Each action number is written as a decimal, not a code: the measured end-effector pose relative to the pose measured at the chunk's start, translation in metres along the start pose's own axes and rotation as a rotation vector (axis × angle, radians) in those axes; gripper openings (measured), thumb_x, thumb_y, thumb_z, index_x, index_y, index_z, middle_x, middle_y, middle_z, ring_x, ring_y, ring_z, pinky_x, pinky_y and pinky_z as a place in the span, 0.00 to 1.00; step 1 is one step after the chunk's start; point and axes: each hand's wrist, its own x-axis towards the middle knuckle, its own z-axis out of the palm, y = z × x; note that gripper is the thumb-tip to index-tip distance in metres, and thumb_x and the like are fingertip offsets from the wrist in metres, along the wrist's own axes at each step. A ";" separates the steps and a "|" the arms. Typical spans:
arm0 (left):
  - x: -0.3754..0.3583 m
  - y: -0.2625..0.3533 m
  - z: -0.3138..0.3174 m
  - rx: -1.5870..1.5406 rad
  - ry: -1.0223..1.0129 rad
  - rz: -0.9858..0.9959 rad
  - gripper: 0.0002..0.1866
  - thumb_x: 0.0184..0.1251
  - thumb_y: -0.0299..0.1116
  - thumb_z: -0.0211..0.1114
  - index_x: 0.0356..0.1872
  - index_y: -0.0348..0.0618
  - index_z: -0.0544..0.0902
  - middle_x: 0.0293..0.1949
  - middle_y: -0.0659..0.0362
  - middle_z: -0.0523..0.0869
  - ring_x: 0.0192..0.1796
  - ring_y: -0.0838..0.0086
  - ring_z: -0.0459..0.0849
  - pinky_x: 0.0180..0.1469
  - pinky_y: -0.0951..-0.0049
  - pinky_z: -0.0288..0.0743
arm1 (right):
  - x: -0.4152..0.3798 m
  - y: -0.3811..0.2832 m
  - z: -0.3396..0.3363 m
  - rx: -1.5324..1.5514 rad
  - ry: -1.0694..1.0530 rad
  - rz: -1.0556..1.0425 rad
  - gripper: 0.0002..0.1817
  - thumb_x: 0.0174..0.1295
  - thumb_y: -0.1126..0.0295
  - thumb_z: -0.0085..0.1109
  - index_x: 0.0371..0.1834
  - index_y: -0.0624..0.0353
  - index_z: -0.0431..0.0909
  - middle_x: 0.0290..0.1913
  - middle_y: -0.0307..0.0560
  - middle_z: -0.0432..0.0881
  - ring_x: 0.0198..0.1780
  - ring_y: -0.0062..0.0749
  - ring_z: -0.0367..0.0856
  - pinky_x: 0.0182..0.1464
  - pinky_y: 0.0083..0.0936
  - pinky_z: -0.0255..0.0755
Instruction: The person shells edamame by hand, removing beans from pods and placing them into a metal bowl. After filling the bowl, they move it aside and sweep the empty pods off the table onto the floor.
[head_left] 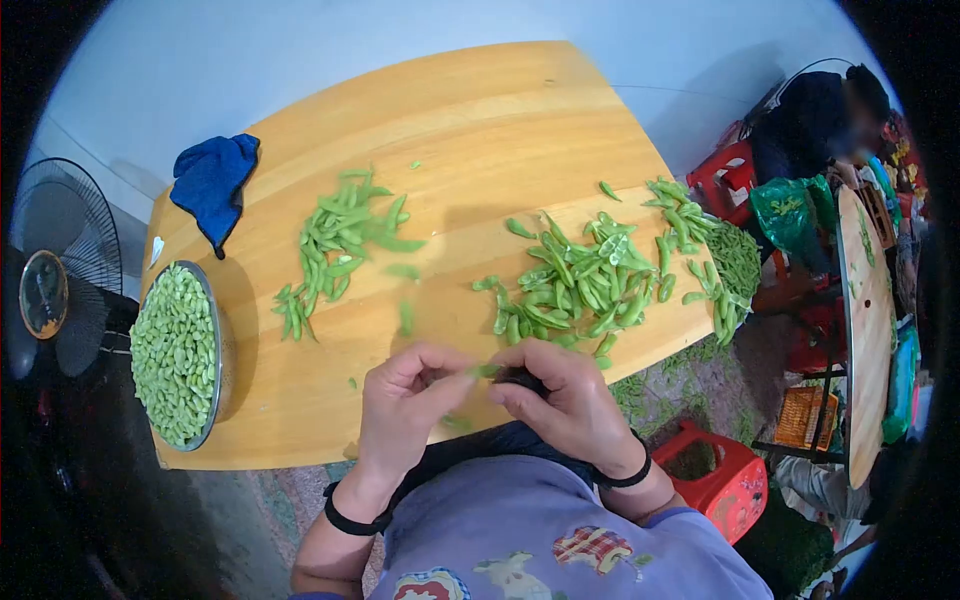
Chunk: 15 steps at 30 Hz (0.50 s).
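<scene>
At the table's near edge, my left hand (pixel 408 400) is closed in a pinch at one end of a green soybean pod (pixel 486 371). Fingers of my right hand (pixel 572 400) close on the pod's other side, with a small dark thing (pixel 522 379) against them that I cannot make out. A heap of pods (pixel 575 280) lies just beyond my right hand. Farther off to the left is a looser pile of pods (pixel 335 240). Blurred green pieces (pixel 404 316) show between that pile and my left hand. A metal bowl (pixel 219 345) on the left is full of shelled green beans (pixel 172 355).
A blue cloth (pixel 213 185) lies on the wooden table (pixel 480 120) at the back left. A fan (pixel 62 265) stands left. More pods (pixel 733 265) hang over the right edge, near a red stool (pixel 715 480). A person (pixel 815 125) sits at another table (pixel 865 330).
</scene>
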 end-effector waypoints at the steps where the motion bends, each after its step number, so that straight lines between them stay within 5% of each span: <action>1: -0.001 0.001 0.000 -0.008 -0.012 -0.017 0.03 0.55 0.23 0.62 0.31 0.40 0.80 0.24 0.67 0.78 0.25 0.88 0.73 0.27 0.87 0.66 | 0.000 -0.001 -0.001 0.038 -0.015 0.034 0.10 0.55 0.73 0.60 0.37 0.65 0.73 0.26 0.42 0.75 0.28 0.20 0.70 0.29 0.20 0.66; 11: -0.009 0.011 0.004 0.172 -0.061 -0.095 0.07 0.47 0.17 0.65 0.28 0.37 0.77 0.26 0.62 0.80 0.26 0.83 0.75 0.29 0.84 0.69 | 0.006 0.004 -0.008 0.323 -0.089 0.236 0.07 0.54 0.74 0.60 0.32 0.66 0.74 0.25 0.34 0.74 0.28 0.13 0.66 0.27 0.14 0.62; 15: -0.016 0.012 0.012 0.420 -0.088 0.083 0.08 0.47 0.18 0.66 0.27 0.38 0.76 0.26 0.63 0.80 0.26 0.84 0.75 0.28 0.85 0.68 | 0.010 0.005 -0.012 0.459 -0.205 0.432 0.07 0.52 0.74 0.61 0.32 0.64 0.76 0.20 0.35 0.72 0.21 0.11 0.64 0.21 0.11 0.56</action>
